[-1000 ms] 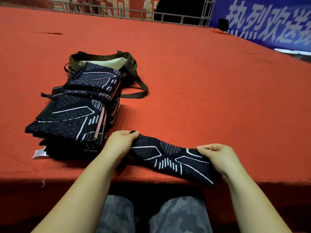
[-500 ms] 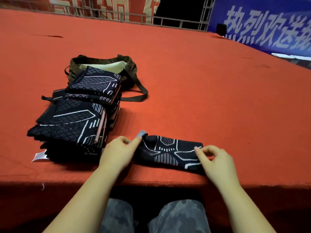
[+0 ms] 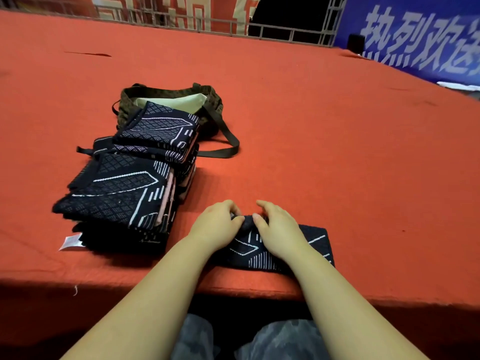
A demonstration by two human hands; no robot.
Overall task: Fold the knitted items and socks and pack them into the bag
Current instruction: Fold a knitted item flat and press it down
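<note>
Currently the fold step is in hand, judged from the layout: one dark patterned sock [image 3: 285, 249] lies flat near the front edge of the red tabletop [image 3: 337, 152], and its far-left end is bunched up between both hands. The left hand [image 3: 217, 224] has its grip curled onto that bunched end from the left; the right hand [image 3: 279, 229] has thumb and fingers pinched on the same bunch from the right, palm resting over the sock's middle. The sock's right part is left flat and uncovered. A stack of folded knitted items [image 3: 122, 193] sits just left of the hands, its upper piece leaning on the mouth of the olive bag [image 3: 166, 93], which lies open behind it with a pale lining showing. Nothing from the stack is seen inside the bag yet. Next move presumably: the pinched end is carried over toward the flat right end, edges aligned, then pressed down; the fold could slip if either grip is loosened early.
</note>
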